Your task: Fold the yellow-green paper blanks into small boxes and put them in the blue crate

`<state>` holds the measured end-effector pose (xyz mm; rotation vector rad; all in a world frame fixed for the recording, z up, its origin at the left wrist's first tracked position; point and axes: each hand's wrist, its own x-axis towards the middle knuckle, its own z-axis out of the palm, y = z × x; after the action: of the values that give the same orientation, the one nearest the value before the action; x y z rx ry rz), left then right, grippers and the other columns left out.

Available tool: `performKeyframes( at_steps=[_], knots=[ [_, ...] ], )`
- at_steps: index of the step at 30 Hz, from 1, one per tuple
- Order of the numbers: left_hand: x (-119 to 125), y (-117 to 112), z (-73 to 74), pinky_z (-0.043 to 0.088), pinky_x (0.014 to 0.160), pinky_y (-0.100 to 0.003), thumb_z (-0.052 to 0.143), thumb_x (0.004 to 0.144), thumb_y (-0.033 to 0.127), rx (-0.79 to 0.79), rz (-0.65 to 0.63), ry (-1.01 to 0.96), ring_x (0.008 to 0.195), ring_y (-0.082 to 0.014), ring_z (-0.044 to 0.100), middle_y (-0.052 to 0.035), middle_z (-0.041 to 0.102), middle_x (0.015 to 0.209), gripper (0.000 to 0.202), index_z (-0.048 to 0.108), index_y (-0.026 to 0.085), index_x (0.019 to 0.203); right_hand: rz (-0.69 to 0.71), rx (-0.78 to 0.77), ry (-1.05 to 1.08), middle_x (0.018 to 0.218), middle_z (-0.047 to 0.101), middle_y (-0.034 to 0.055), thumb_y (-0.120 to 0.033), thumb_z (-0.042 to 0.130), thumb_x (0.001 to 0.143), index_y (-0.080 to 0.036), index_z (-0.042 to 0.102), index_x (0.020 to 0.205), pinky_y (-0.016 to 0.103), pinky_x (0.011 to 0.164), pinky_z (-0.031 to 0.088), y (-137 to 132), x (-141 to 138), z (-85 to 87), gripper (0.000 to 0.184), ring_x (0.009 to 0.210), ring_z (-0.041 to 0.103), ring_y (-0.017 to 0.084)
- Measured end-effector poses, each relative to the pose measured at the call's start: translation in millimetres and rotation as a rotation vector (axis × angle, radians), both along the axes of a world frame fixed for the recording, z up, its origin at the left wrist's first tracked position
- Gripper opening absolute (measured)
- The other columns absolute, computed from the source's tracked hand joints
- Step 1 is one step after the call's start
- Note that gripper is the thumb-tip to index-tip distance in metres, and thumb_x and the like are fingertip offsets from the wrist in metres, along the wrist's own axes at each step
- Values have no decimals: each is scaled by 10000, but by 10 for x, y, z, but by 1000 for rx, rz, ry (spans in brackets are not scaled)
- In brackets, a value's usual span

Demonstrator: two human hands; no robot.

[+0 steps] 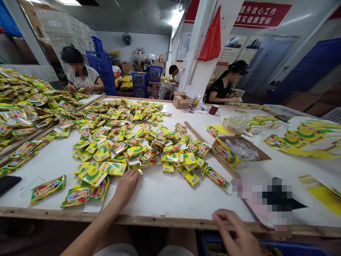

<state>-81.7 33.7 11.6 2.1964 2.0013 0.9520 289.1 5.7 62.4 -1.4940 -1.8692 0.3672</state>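
My left hand rests on the white table, fingers curled down at the near edge of a big heap of yellow-green snack packets; its fingertips touch a packet at the heap's rim. Whether it grips one is hidden. My right hand hovers below the table's wooden front edge, fingers spread and empty. A stack of flat packets lies just left of my left hand.
A wooden stick and an open cardboard box with a plastic bag sit right of the heap. More packets pile up on the left table. Three people work at the far side. A small carton stands at the back.
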Motion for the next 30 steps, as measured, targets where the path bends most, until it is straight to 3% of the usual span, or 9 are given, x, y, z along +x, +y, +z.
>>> performKeyframes(
  at_steps=[3, 5, 8, 11, 16, 18, 22, 25, 30],
  knots=[
    [130, -201, 282, 495, 736, -327, 423, 944, 199, 5, -82, -31, 817, -223, 640, -81, 695, 887, 225, 646, 215, 911, 154, -54, 169, 1000, 696, 52, -376, 541, 888, -247, 643, 943, 297, 807, 543, -13, -701, -144, 173, 936, 665, 224],
    [262, -333, 447, 485, 716, -301, 424, 953, 209, -14, -180, -76, 790, -202, 634, -67, 687, 856, 210, 633, 214, 930, 243, -63, 279, 1151, 660, 65, -311, 547, 886, -244, 598, 1079, 309, 880, 522, 1, -1106, -223, 211, 1036, 639, 220],
    [439, -424, 543, 487, 700, -288, 404, 959, 185, -54, -262, -161, 766, -184, 626, -49, 670, 824, 217, 619, 209, 933, 350, -117, 410, 1117, 663, 64, -232, 503, 904, -237, 546, 1090, 289, 852, 522, 22, -1472, -289, 191, 993, 650, 193],
    [521, -417, 463, 502, 703, -282, 406, 960, 186, -69, -243, -301, 774, -172, 626, -39, 659, 850, 195, 598, 215, 956, 407, -160, 485, 961, 662, 34, -210, 462, 931, -233, 524, 1026, 252, 774, 519, 18, -1571, -312, 116, 879, 652, 166],
    [519, -468, 164, 554, 650, -282, 528, 907, 304, -16, -87, -637, 781, -176, 640, -41, 610, 955, 247, 503, 231, 1141, 371, -163, 521, 974, 639, 17, -175, 563, 872, -236, 519, 1077, 252, 798, 495, -73, -1558, -353, 218, 886, 622, 159],
    [492, -502, 21, 563, 736, -314, 580, 870, 341, 10, -72, -693, 856, -191, 651, -49, 605, 1014, 260, 519, 231, 1097, 317, -143, 573, 975, 637, 13, -149, 569, 849, -235, 512, 1077, 253, 794, 496, -87, -1578, -407, 251, 875, 624, 154],
    [421, -513, -223, 556, 804, -324, 608, 845, 384, -104, -113, -721, 913, -209, 666, -42, 649, 999, 299, 538, 243, 1099, 209, -78, 660, 969, 638, 16, -159, 595, 818, -231, 477, 1132, 259, 777, 505, -31, -1606, -544, 343, 843, 632, 154],
    [369, -496, -284, 554, 805, -322, 591, 852, 415, -137, -145, -690, 948, -221, 665, -52, 664, 1035, 363, 535, 250, 1169, 245, -88, 623, 900, 647, 1, -194, 588, 839, -228, 542, 1076, 255, 749, 507, 26, -1597, -564, 244, 788, 624, 151],
    [310, -444, -218, 541, 826, -329, 578, 857, 417, -199, -232, -578, 935, -224, 653, -70, 675, 1064, 289, 633, 225, 1065, 330, -87, 516, 931, 677, 14, -180, 567, 884, -223, 647, 1014, 257, 812, 491, 161, -1633, -465, 158, 856, 625, 155]
  ],
)
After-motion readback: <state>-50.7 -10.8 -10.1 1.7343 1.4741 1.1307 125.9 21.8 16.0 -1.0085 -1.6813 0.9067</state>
